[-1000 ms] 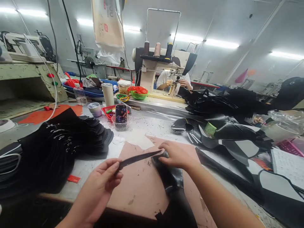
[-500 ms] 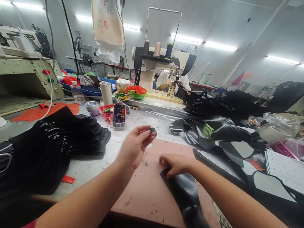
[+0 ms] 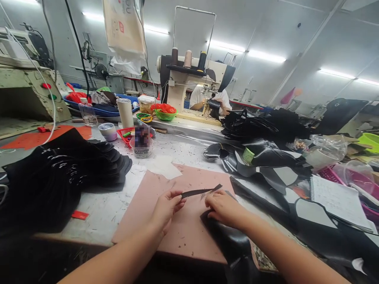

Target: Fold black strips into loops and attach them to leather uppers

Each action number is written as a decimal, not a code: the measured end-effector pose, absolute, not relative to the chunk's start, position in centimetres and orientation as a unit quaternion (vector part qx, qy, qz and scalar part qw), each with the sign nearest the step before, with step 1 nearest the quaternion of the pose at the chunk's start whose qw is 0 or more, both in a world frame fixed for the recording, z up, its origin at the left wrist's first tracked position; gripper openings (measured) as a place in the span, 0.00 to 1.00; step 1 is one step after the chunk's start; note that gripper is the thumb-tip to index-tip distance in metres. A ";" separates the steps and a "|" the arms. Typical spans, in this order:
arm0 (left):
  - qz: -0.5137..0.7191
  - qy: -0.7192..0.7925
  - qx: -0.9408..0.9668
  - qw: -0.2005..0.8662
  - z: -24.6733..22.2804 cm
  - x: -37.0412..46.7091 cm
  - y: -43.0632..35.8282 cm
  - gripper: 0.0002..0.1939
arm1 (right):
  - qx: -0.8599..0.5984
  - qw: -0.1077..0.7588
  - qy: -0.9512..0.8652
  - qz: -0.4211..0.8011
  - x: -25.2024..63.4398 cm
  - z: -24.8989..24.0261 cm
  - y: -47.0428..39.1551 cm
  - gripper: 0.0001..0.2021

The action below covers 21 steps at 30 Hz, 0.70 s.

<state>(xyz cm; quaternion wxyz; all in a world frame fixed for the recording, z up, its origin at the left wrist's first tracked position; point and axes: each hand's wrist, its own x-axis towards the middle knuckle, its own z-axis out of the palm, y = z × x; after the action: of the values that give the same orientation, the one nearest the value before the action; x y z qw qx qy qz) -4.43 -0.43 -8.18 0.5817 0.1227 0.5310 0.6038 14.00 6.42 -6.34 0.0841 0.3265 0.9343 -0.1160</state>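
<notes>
My left hand point(image 3: 166, 207) pinches one end of a thin black strip point(image 3: 197, 192) between thumb and fingers. The strip stretches rightward above a pink board point(image 3: 166, 246), its far end close behind the knuckles of my right hand point(image 3: 223, 207). With fingers curled, my right hand grips the upper end of a glossy black leather piece point(image 3: 233, 240), which hangs over the board's near edge. Its fingertips are partly hidden, so whether they also touch the strip is unclear. A white sheet point(image 3: 164, 167) lies at the board's far edge.
Stacked black pieces point(image 3: 89, 169) stand at left. Behind are a phone point(image 3: 142, 136), a tumbler point(image 3: 125, 112) and a sewing machine point(image 3: 189, 79), with a person beyond it. Black leather parts point(image 3: 275, 185) and a notebook point(image 3: 340, 201) lie at right.
My left hand has moved down and slightly left; the strip, curled at its fingertips before, now extends toward my right hand. The white sheet has come into fuller view.
</notes>
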 end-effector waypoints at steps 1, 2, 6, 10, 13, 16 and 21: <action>0.602 0.534 0.121 0.581 -8.2 -4.5 -0.5 0.09 | 0.326 0.088 0.934 -0.116 14.1 -6.2 6.5 0.11; 0.600 0.537 0.121 0.580 -8.3 -4.6 -0.6 0.09 | 0.326 0.092 0.934 -0.116 14.2 -5.9 6.5 0.10; 0.588 0.543 0.125 0.586 -8.0 -4.4 -0.7 0.08 | 0.315 0.111 0.936 -0.112 13.9 -3.2 4.9 0.02; 0.570 0.538 0.140 0.605 -7.5 -3.6 -1.5 0.07 | 0.200 0.088 0.943 -0.252 13.0 -0.2 1.0 0.02; 0.541 0.534 0.147 0.633 -7.4 -2.7 -2.6 0.06 | 0.147 0.029 0.902 -0.405 12.3 -0.9 -0.7 0.04; 0.499 0.533 0.139 0.669 -7.5 -2.3 -3.8 0.05 | 0.225 -0.052 0.869 -0.438 12.4 -3.7 -0.9 0.02; 0.439 0.553 0.150 0.692 -7.4 -2.9 -4.7 0.09 | 0.350 -0.166 0.831 -0.399 14.0 -6.8 -1.4 0.01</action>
<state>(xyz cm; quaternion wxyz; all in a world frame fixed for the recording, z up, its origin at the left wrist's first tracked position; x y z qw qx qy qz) -2.85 -4.71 -7.36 0.6916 0.1504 0.5531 0.4395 13.98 -1.38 -6.76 -0.1656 0.3503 0.8308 -0.3995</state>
